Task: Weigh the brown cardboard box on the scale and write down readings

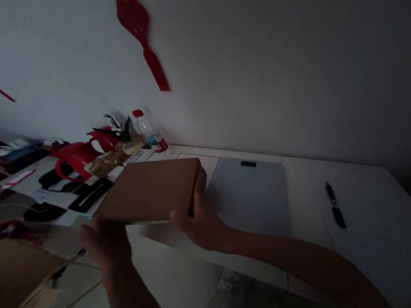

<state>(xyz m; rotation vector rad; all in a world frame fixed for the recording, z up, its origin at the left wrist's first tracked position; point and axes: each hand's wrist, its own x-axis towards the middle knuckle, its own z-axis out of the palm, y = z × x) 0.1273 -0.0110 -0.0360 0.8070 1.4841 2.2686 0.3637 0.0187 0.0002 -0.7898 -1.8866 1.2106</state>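
A closed brown cardboard box is held up between both hands, tilted, over the front edge of the white table. My left hand supports its near left corner from below, with the fingers partly hidden under the box. Against the box's right side, my right hand grips with the thumb at the lower edge and the fingers along the far side. Just right of the box lies a flat grey panel with a small dark window, like a scale.
A black pen lies on the right of the table. At the left stand a clear bottle with a red cap, a red jug and several cluttered items. A larger cardboard box sits at lower left.
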